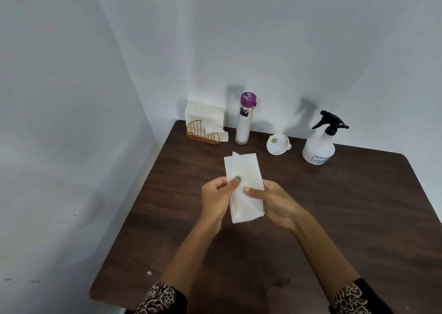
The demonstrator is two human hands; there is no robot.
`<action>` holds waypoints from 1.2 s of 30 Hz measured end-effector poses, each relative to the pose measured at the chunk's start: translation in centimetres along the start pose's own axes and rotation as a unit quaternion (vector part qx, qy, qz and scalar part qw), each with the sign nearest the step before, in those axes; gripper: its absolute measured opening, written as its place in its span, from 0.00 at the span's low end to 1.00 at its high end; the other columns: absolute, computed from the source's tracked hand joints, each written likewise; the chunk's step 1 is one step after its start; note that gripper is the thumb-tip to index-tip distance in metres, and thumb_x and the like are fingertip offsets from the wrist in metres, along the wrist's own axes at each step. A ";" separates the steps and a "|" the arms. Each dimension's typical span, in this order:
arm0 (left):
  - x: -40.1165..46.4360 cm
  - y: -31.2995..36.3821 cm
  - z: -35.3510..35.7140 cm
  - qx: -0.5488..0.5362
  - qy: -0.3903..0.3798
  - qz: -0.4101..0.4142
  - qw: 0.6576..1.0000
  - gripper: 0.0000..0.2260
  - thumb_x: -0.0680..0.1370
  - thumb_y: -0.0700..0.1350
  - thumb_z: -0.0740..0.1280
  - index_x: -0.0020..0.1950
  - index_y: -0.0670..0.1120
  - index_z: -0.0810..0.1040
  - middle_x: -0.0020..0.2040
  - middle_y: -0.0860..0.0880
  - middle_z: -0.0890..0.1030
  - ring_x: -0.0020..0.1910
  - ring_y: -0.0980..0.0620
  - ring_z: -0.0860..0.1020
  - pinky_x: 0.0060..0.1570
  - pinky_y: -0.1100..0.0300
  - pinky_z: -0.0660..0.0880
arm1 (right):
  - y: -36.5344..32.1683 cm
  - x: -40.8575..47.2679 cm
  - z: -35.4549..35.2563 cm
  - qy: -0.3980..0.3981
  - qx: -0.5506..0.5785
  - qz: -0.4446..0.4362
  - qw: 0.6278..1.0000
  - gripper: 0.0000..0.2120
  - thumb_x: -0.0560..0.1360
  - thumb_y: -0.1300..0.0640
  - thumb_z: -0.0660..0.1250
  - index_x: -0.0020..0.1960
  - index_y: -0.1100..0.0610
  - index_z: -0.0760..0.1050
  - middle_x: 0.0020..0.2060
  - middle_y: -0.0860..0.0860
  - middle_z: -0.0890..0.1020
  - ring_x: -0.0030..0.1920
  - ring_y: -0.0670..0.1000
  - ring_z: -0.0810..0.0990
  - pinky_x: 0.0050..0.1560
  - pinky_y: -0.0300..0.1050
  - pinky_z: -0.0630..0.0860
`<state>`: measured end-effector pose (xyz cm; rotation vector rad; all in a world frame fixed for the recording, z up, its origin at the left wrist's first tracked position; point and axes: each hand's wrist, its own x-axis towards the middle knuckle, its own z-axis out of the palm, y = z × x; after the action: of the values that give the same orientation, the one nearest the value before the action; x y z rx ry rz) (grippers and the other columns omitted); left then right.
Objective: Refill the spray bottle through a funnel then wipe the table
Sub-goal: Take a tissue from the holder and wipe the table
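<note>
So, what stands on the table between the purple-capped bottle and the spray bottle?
Only the white funnel, lying on the table between the bottle and the spray bottle, touching neither. The head view shows it.

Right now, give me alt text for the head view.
Both hands, left and right, hold a folded white tissue above a dark wooden table. Along the far edge stand a napkin holder, purple-capped bottle, funnel and spray bottle.

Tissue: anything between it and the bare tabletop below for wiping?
Nothing visible. Both hands, left hand and right hand, hold the folded tissue over bare table; funnel and spray bottle stand farther back.
</note>
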<state>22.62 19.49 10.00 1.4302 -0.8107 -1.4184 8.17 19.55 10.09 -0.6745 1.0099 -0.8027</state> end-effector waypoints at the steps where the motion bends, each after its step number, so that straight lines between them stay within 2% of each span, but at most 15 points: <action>1: 0.0 0.0 0.0 -0.002 0.015 0.008 1.000 0.04 0.72 0.45 0.73 0.40 0.45 0.82 0.37 0.54 0.84 0.35 0.59 0.83 0.30 0.67 0.76 | 0.1 -0.1 0.1 0.018 -0.047 -0.008 0.999 0.17 0.70 0.65 0.71 0.58 0.61 0.76 0.49 0.53 0.85 0.50 0.53 0.84 0.43 0.46 0.82; 4: 0.1 0.1 0.1 -0.001 0.042 0.022 0.999 0.05 0.72 0.46 0.73 0.38 0.49 0.80 0.37 0.57 0.83 0.35 0.59 0.82 0.29 0.68 0.75 | 0.9 -0.6 -0.4 0.037 -0.129 0.003 0.991 0.16 0.70 0.65 0.72 0.57 0.61 0.78 0.49 0.53 0.85 0.49 0.53 0.84 0.45 0.46 0.83; 7: 0.2 0.3 -0.1 -0.001 0.037 0.022 0.999 0.04 0.72 0.47 0.73 0.39 0.50 0.80 0.38 0.57 0.83 0.37 0.59 0.82 0.29 0.69 0.75 | 0.6 -1.5 -1.2 -0.043 -0.247 0.072 0.965 0.14 0.71 0.61 0.73 0.56 0.60 0.79 0.49 0.54 0.85 0.49 0.52 0.85 0.49 0.43 0.81; 9: 0.4 0.2 -0.3 0.008 0.020 0.018 1.000 0.04 0.73 0.47 0.72 0.40 0.51 0.80 0.38 0.58 0.83 0.37 0.59 0.82 0.30 0.68 0.75 | 0.0 -2.0 -1.8 -0.065 -0.310 0.091 0.944 0.14 0.71 0.55 0.73 0.56 0.56 0.79 0.50 0.50 0.85 0.50 0.48 0.84 0.49 0.39 0.79; 13: 0.7 0.2 -0.9 0.047 -0.029 0.037 0.998 0.04 0.73 0.47 0.72 0.39 0.52 0.79 0.39 0.59 0.83 0.38 0.58 0.83 0.33 0.65 0.78 | -1.5 -2.1 -2.1 -0.039 -0.213 0.023 0.976 0.23 0.67 0.47 0.74 0.59 0.52 0.78 0.53 0.49 0.84 0.54 0.48 0.82 0.54 0.44 0.79; 17: 1.1 0.4 -1.2 0.075 -0.050 0.056 0.994 0.02 0.74 0.47 0.71 0.42 0.52 0.79 0.43 0.58 0.82 0.40 0.57 0.82 0.33 0.68 0.77 | -2.4 -1.7 -1.8 -0.056 -0.193 0.032 0.979 0.24 0.68 0.46 0.71 0.61 0.55 0.77 0.53 0.51 0.84 0.53 0.52 0.83 0.49 0.43 0.81; 19: 1.3 0.6 -1.4 0.068 -0.070 0.051 0.994 0.02 0.74 0.47 0.71 0.43 0.52 0.79 0.43 0.59 0.82 0.40 0.60 0.83 0.32 0.70 0.76 | -2.2 -1.4 -1.7 -0.040 -0.175 0.019 0.984 0.22 0.70 0.48 0.70 0.60 0.57 0.77 0.52 0.53 0.85 0.51 0.53 0.84 0.47 0.43 0.81; 21: 1.4 0.8 -1.7 0.056 -0.097 0.032 0.993 0.01 0.74 0.47 0.71 0.44 0.52 0.80 0.43 0.59 0.83 0.40 0.61 0.83 0.33 0.69 0.77 | -1.8 -1.2 -1.7 -0.003 -0.159 -0.014 0.987 0.18 0.71 0.56 0.72 0.59 0.60 0.77 0.49 0.54 0.85 0.49 0.52 0.85 0.43 0.43 0.82; 23: 1.4 0.9 -2.0 0.044 -0.133 0.001 0.990 0.04 0.73 0.49 0.72 0.46 0.52 0.81 0.42 0.58 0.85 0.41 0.60 0.83 0.33 0.65 0.78 | -1.4 -0.9 -1.8 0.051 -0.150 -0.048 0.986 0.14 0.72 0.62 0.71 0.57 0.62 0.78 0.48 0.53 0.86 0.46 0.51 0.85 0.40 0.43 0.81; 25: 1.6 0.8 -2.2 0.053 -0.161 -0.018 0.985 0.06 0.72 0.49 0.73 0.47 0.52 0.81 0.42 0.58 0.85 0.43 0.58 0.84 0.33 0.62 0.79 | -1.0 -0.7 -1.8 0.087 -0.143 -0.076 0.983 0.11 0.73 0.65 0.69 0.56 0.63 0.79 0.45 0.52 0.86 0.44 0.50 0.85 0.37 0.42 0.81; 28: 1.7 0.5 -2.4 0.059 -0.175 -0.037 0.982 0.04 0.73 0.44 0.72 0.46 0.52 0.83 0.44 0.54 0.86 0.43 0.55 0.84 0.34 0.60 0.79 | -0.7 -0.8 -1.6 0.093 -0.114 -0.106 0.984 0.08 0.74 0.69 0.67 0.52 0.65 0.80 0.39 0.51 0.87 0.39 0.48 0.86 0.33 0.39 0.80; 30: 1.9 0.4 -2.4 0.055 -0.179 -0.056 0.981 0.06 0.75 0.42 0.70 0.44 0.53 0.84 0.45 0.52 0.86 0.44 0.55 0.84 0.35 0.60 0.79 | -0.6 -0.9 -1.4 0.106 -0.117 -0.127 0.979 0.09 0.74 0.71 0.65 0.47 0.63 0.82 0.39 0.52 0.87 0.39 0.48 0.86 0.32 0.38 0.80; 32: 2.1 0.4 -2.4 0.044 -0.189 -0.088 0.977 0.09 0.77 0.44 0.66 0.46 0.54 0.85 0.47 0.52 0.86 0.46 0.55 0.84 0.37 0.60 0.79 | -0.3 -0.8 -1.3 0.134 -0.141 -0.153 0.969 0.13 0.74 0.73 0.64 0.41 0.59 0.83 0.43 0.55 0.86 0.41 0.53 0.85 0.33 0.41 0.80; 34: 2.3 0.3 -2.3 0.012 -0.186 -0.136 0.973 0.12 0.79 0.49 0.62 0.48 0.51 0.85 0.48 0.49 0.86 0.47 0.52 0.84 0.39 0.57 0.80 | 0.1 -0.5 -1.4 0.167 -0.169 -0.175 0.956 0.15 0.73 0.73 0.64 0.39 0.57 0.84 0.44 0.60 0.85 0.43 0.64 0.82 0.36 0.49 0.78; 36: 2.3 0.2 -2.3 0.007 -0.177 -0.170 0.969 0.14 0.78 0.55 0.62 0.49 0.50 0.84 0.47 0.49 0.86 0.47 0.50 0.84 0.40 0.56 0.81 | 0.6 -0.1 -1.7 0.190 -0.209 -0.185 0.941 0.17 0.73 0.73 0.63 0.39 0.55 0.84 0.43 0.59 0.85 0.44 0.71 0.79 0.39 0.58 0.77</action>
<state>25.17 17.65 9.14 1.3918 -0.8207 -1.9726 6.74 19.79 9.04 -1.1260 1.4526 -1.0866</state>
